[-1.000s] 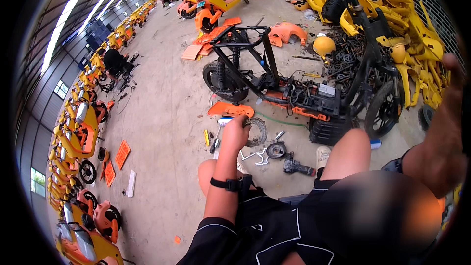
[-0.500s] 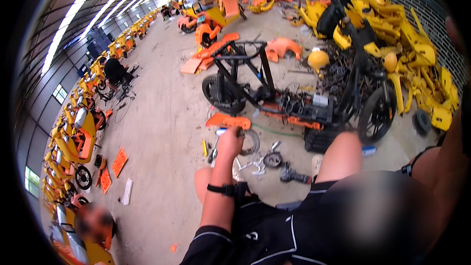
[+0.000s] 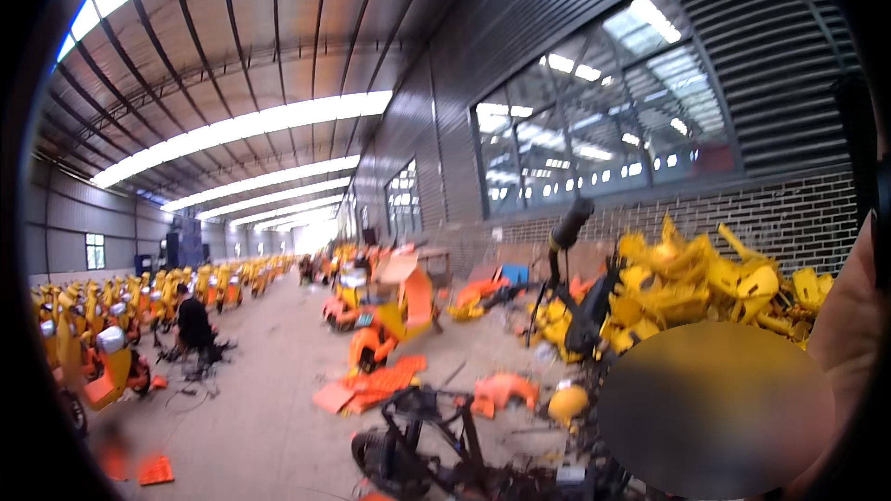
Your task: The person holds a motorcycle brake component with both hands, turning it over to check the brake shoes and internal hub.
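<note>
At the right edge, bare skin of my raised right arm (image 3: 849, 325) shows, its fingers not discernible. My left hand is out of the picture. Low in front of me stands a stripped scooter frame (image 3: 469, 436), black, with its rear wheel (image 3: 371, 453) at the left. Its handlebar grip (image 3: 570, 223) rises at the right, close to the pile of yellow body panels (image 3: 715, 278). A blurred oval hides what lies at the lower right. Neither hand is seen touching the scooter.
Flat orange panels (image 3: 376, 388) and a curved orange fender (image 3: 506, 390) lie on the floor. A yellow-orange scooter (image 3: 408, 301) stands farther back. Rows of yellow scooters (image 3: 111, 357) line the left, where a person in black (image 3: 193, 323) crouches. A brick wall (image 3: 789, 213) bounds the right.
The view has tilted up, bringing in the roof and windows. My left hand and the floor parts near my knees have left the picture; the scooter frame now sits at the lower edge.
</note>
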Demonstrator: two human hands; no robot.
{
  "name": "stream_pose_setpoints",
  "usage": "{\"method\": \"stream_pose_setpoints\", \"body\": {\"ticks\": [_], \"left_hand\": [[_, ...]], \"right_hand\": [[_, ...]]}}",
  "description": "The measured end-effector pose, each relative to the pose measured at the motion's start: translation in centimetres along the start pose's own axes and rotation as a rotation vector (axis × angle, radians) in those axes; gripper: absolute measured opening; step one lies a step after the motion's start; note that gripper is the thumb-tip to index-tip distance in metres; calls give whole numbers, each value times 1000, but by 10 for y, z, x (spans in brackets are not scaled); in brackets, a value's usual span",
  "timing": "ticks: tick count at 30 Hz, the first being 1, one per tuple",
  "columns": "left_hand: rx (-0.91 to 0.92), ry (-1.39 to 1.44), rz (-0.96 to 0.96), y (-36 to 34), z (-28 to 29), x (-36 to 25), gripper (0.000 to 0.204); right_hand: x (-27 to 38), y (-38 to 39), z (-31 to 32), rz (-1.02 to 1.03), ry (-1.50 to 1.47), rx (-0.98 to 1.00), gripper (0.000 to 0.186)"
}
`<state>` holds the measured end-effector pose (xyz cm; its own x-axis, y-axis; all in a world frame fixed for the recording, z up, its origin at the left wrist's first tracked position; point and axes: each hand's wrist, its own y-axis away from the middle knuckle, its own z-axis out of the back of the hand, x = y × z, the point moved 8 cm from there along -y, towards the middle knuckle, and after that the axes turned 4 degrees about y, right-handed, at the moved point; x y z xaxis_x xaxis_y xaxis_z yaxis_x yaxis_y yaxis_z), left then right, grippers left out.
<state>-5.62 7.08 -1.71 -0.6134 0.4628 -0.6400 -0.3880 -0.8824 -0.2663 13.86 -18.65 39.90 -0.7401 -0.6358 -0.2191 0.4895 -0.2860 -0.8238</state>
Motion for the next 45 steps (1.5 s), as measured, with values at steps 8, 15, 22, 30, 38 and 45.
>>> {"method": "stream_pose_setpoints", "body": {"ticks": [8, 15, 22, 30, 38, 45], "left_hand": [[73, -24, 101, 9, -6, -6, 43], [33, -67, 124, 18, 27, -33, 29], [23, -40, 127, 15, 14, -16, 31], [65, -111, 117, 16, 9, -2, 37], [-5, -53, 6, -2, -9, 5, 39], [-52, -29, -22, -3, -21, 36, 36]], "right_hand": [[-47, 0, -63, -110, 57, 150, 51], [-43, 2, -67, -130, 19, 113, 52], [-43, 3, -80, -148, 6, 156, 52], [-46, -21, -67, -123, 35, 149, 53], [-53, 6, -74, -188, 39, 178, 54], [-61, -2, -92, -150, 3, 218, 54]]}}
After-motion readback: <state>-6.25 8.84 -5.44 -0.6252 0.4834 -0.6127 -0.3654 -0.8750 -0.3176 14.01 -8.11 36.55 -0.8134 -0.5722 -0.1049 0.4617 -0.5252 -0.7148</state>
